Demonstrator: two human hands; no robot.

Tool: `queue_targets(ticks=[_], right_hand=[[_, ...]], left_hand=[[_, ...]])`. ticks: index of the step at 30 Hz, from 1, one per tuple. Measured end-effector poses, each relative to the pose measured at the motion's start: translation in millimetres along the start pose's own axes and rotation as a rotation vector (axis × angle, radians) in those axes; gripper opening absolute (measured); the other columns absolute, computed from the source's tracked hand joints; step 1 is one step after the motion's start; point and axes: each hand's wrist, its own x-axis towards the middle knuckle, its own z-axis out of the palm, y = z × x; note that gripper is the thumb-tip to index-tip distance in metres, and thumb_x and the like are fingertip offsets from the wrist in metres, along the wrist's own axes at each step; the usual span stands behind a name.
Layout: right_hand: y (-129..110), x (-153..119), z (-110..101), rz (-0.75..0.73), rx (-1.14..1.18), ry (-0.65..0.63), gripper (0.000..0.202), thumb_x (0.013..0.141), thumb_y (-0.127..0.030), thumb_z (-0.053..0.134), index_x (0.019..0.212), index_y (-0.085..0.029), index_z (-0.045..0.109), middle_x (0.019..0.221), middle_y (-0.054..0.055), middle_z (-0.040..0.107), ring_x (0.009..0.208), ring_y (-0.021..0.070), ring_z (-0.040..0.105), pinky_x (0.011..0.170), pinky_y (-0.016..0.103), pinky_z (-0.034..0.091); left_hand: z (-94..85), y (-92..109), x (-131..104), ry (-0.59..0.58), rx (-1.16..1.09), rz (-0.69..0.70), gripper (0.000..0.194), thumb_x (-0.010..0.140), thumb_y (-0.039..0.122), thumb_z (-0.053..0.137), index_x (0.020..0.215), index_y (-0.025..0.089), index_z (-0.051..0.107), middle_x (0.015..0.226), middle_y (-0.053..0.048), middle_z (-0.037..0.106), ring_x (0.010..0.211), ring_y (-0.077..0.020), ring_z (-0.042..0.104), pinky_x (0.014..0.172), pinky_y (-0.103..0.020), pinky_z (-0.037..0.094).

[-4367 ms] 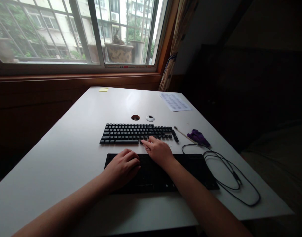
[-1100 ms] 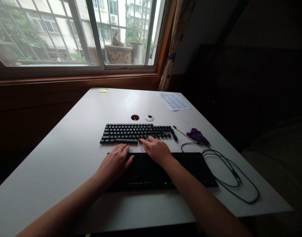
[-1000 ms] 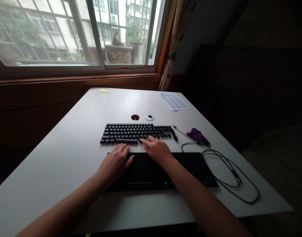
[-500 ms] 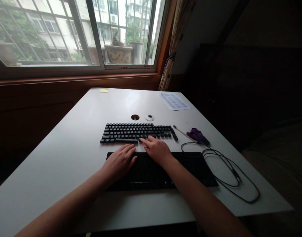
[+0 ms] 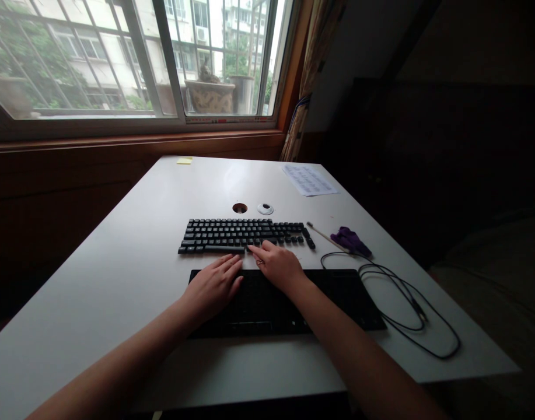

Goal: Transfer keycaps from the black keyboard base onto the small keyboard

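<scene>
Black loose keycaps (image 5: 226, 229) lie in keyboard-like rows on the white table (image 5: 118, 233). A long space bar (image 5: 223, 249) is in their front row. Nearer to me is a dark keyboard base (image 5: 341, 297) with its keycaps off. My left hand (image 5: 217, 283) lies over the base's left part, palm down, fingers stretched forward and holding nothing. My right hand (image 5: 276, 262) reaches over the base's back edge, a ring on one finger. Its fingertips are together at a small black keycap (image 5: 248, 249) just right of the space bar; the fingers partly hide it.
Right of the keycaps lie a thin brush-like stick (image 5: 324, 235), a purple cloth (image 5: 351, 241) and a coiled black cable (image 5: 407, 291). Printed sheets (image 5: 311, 179) and a yellow note (image 5: 184, 160) are at the back. A round hole (image 5: 240, 208) opens in the tabletop.
Almost nothing differs. My left fingers have shifted very slightly to the right; the right hand stays at the same keycap.
</scene>
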Motion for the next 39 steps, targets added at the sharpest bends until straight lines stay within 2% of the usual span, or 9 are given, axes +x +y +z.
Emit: queue_targets(ticks=[20,39], right_hand=[[-0.1,0.1,1.0,0.001,0.0,0.017,0.042,0.1,-0.04,0.034,0.137,-0.037,0.052,0.112,0.005,0.063,0.091,0.0192,0.063,0.076,0.028,0.046],[2.5,0.2,5.0,-0.015,0.008,0.05,0.041,0.1,-0.04,0.036,0.136,-0.037,0.054,0.109,0.004,0.064,0.088,0.0193,0.064,0.071,0.028,0.046]], left_hand=[[0.2,-1.2,1.4,-0.031,0.042,0.038,0.042,0.1,0.029,0.041,0.134,0.009,0.053,0.14,-0.013,0.055,0.132,-0.0239,0.049,0.116,-0.039,0.035],[-0.5,-1.3,1.6,-0.04,0.059,0.033,0.043,0.101,0.031,0.038,0.135,0.011,0.052,0.14,-0.011,0.055,0.132,-0.0236,0.049,0.115,-0.039,0.037]])
